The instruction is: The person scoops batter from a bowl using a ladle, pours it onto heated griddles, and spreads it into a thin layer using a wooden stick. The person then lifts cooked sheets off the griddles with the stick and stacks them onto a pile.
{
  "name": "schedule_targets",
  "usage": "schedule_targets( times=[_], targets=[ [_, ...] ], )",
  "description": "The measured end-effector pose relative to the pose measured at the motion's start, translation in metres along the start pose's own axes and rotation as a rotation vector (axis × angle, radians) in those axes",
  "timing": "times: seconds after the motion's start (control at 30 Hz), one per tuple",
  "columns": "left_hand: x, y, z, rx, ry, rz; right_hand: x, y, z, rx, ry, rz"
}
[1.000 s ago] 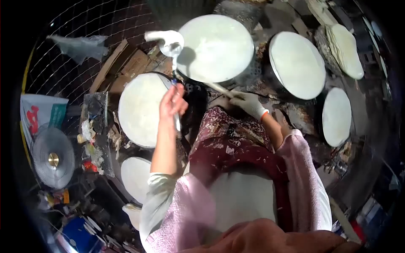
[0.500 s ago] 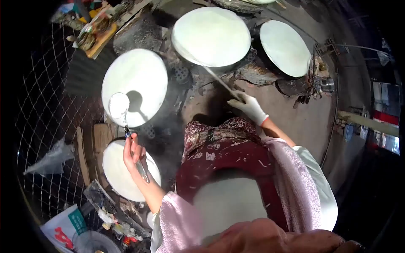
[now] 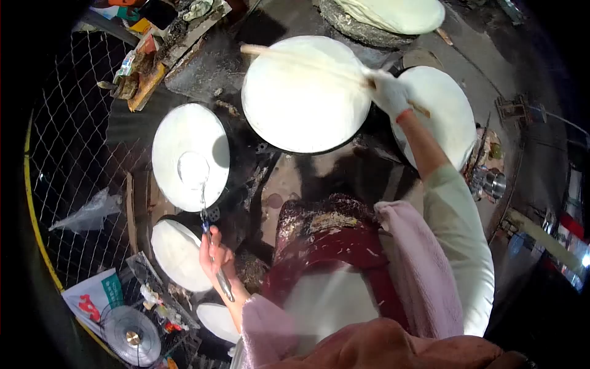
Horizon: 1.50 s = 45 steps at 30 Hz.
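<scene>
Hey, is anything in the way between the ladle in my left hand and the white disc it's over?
Nothing visible is: the bowl of the ladle, held in your left hand, appears over the white disc with no object between. Whether they touch, I can't tell.
</scene>
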<state>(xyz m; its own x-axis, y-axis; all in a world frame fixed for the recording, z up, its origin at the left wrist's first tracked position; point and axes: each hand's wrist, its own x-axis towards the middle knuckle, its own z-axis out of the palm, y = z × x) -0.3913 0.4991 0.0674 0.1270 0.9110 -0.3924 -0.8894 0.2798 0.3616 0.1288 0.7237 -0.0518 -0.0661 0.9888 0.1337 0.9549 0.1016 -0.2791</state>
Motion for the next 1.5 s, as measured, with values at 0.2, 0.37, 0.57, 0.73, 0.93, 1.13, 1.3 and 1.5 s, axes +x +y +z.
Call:
schedule_targets(
  times=[0.2,0.37,0.57,0.73,0.93,1.13,1.3,1.5],
  targets=[
    [-0.047,-0.041,0.021,-0.096,0.157,0.181,0.116,0.032,0.045,0.127,-0.071,0.144],
    [-0.067,-0.052,0.016,-0.179,0.179,0.244,0.138,0.026,0.061,0.238,-0.199,0.175],
    [-0.073,-0.053,0.023,-0.113,0.299,0.283,0.132,-0.005,0.022,0.269,-0.193,0.200],
    [-0.062,-0.043,0.003,-0.095,0.177,0.265,0.097,-0.080,-0.060,0.238,-0.089,0.115],
    [-0.052,-0.038,-0.022,-0.195,0.186,0.289,0.083,-0.110,-0.127,0.563,-0.111,-0.012],
    [-0.036,-0.044,-0.033,-0.175,0.278,0.312,0.129,-0.071,-0.216,0.588,-0.125,0.232],
    [-0.032,-0.055,-0.026,-0.169,0.329,0.388,0.227,0.010,-0.329,0.092,0.288,-0.398],
    [-0.047,-0.072,-0.008,-0.221,0.302,0.460,0.233,-0.092,-0.363,-0.409,0.532,-0.312]
  ],
)
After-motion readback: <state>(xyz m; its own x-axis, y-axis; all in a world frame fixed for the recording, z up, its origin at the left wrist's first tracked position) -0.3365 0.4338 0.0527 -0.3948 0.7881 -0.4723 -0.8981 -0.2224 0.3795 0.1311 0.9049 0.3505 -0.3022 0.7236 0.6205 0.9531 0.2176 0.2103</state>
